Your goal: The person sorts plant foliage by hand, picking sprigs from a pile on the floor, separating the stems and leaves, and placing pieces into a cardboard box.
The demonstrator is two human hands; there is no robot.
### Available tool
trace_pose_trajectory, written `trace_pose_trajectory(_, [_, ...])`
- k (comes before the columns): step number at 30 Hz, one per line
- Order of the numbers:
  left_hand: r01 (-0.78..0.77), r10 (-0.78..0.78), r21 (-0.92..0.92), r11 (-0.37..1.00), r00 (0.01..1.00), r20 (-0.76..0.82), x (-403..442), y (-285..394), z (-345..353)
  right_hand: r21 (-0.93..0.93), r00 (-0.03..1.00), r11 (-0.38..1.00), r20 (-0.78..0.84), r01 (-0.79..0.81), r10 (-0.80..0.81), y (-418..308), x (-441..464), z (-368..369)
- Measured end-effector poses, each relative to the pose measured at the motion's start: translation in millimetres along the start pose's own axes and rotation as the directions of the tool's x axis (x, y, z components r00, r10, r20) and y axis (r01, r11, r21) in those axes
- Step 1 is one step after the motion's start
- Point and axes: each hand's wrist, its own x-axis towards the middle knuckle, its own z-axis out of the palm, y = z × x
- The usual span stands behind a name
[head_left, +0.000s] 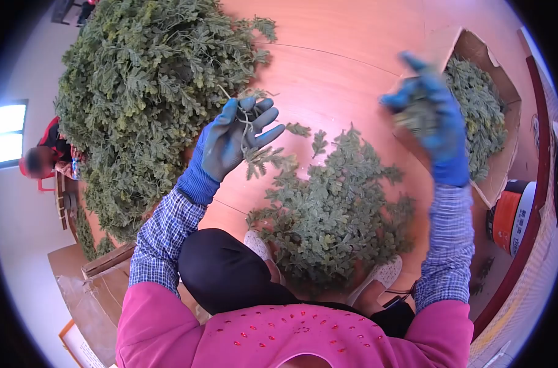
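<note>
My left hand (233, 138), in a blue glove, holds a thin-stemmed leafy sprig (268, 161); its stem crosses the palm and the leaves hang below, while some fingers are partly spread. Smeared by motion, my right hand (435, 116) is also gloved in blue and has a small bunch of leafy sprigs (417, 116) in it. It is beside the open cardboard box (506, 147), which contains many green sprigs (475, 110). Between my feet lies a loose pile of leafy sprigs (334, 214), with a few single pieces (319, 143) at its far side.
A large heap of green sprigs (144, 98) rises at the left. Behind it sits another person (52, 147) in red and black. An orange, white and black bucket (509, 214) stands at the right, near the box. Flattened cardboard (76, 276) is at the lower left.
</note>
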Motion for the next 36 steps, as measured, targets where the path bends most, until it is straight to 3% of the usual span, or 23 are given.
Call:
trace_pose_trajectory(1, [-0.004,0.004,-0.032,0.999,1.000,0.002,3.4,0.3,5.6,0.128,0.998,0.990,-0.037,-0.052,0.057,-16.5,1.6,-6.1])
trace_pose_trajectory(3, [-0.081,0.076,0.041,0.996,0.990,0.118,8.7,-2.4,15.7,0.349,0.989,0.933,-0.074,-0.092,0.126,-41.0,1.3,-13.2])
trace_pose_trajectory(4, [-0.109,0.110,-0.017,0.994,0.973,0.203,11.9,-5.7,16.1,0.433,0.988,0.897,-0.077,-0.089,0.136,-48.5,-2.1,-15.1])
trace_pose_trajectory(8, [-0.025,0.007,0.122,0.992,0.990,0.140,24.0,-8.0,29.4,0.422,0.942,0.845,0.075,-0.327,0.327,-25.8,-9.3,8.1])
trace_pose_trajectory(11, [0.015,-0.049,0.175,0.984,0.980,0.193,31.5,-8.3,43.3,0.269,0.914,0.874,0.154,-0.405,0.377,6.9,-9.9,9.3])
trace_pose_trajectory(15, [0.074,-0.089,0.286,0.955,0.995,0.040,33.4,-15.1,65.6,0.166,0.890,0.896,0.286,-0.412,0.356,13.2,-14.6,15.5])
trace_pose_trajectory(18, [0.138,-0.152,0.257,0.956,0.988,0.035,32.8,-22.1,67.1,0.415,0.831,0.721,0.252,-0.555,0.495,17.6,-15.0,3.4])
trace_pose_trajectory(21, [0.138,-0.154,0.175,0.975,0.985,0.082,28.5,-34.2,75.1,0.506,0.858,0.694,0.268,-0.512,0.438,-3.3,-13.3,-24.6])
trace_pose_trajectory(23, [0.127,-0.129,0.195,0.973,0.992,-0.002,21.7,-41.9,84.8,0.540,0.864,0.675,0.296,-0.503,0.407,-21.9,-16.1,-45.7])
trace_pose_trajectory(24, [0.157,-0.147,0.207,0.966,0.987,-0.064,18.3,-45.6,92.7,0.564,0.886,0.688,0.212,-0.456,0.413,-34.1,-19.1,-52.0])
trace_pose_trajectory(26, [0.134,-0.133,0.147,0.980,0.991,-0.018,15.0,-57.2,97.5,0.577,0.903,0.713,0.113,-0.398,0.414,-56.5,-25.9,-66.3])
trace_pose_trajectory(27, [0.123,-0.124,0.132,0.983,0.992,-0.004,12.9,-62.9,98.9,0.488,0.922,0.796,0.048,-0.358,0.385,-65.9,-30.6,-76.3])
trace_pose_trajectory(29, [0.113,-0.100,0.106,0.988,0.987,-0.123,6.7,-72.1,98.2,0.283,0.953,0.921,-0.058,-0.269,0.296,-83.0,-35.4,-96.5])
trace_pose_trajectory(31, [0.056,-0.043,0.146,0.988,0.995,-0.089,2.3,-82.1,103.4,0.241,0.953,0.940,-0.127,-0.240,0.276,-108.9,-45.3,-105.7])
trace_pose_trajectory(32, [0.060,-0.048,0.153,0.986,0.996,-0.081,0.8,-86.1,103.8,-0.446,0.923,0.825,-0.317,-0.347,0.216,-110.0,-47.7,-116.3])
trace_pose_trajectory(33, [0.062,-0.042,0.173,0.983,0.992,-0.115,-0.8,-88.9,102.9,-0.866,0.904,0.269,-0.426,-0.422,0.046,-110.3,-48.7,-123.6])
trace_pose_trajectory(34, [0.068,-0.039,0.192,0.979,0.988,-0.152,-1.6,-91.7,101.2,-0.860,0.899,0.275,-0.436,-0.429,0.042,-111.5,-50.2,-130.9])
trace_pose_trajectory(36, [0.099,-0.060,0.200,0.975,0.980,-0.191,-0.6,-96.4,95.2,-0.556,0.718,0.513,-0.670,-0.654,0.189,-114.2,-54.4,-144.4])
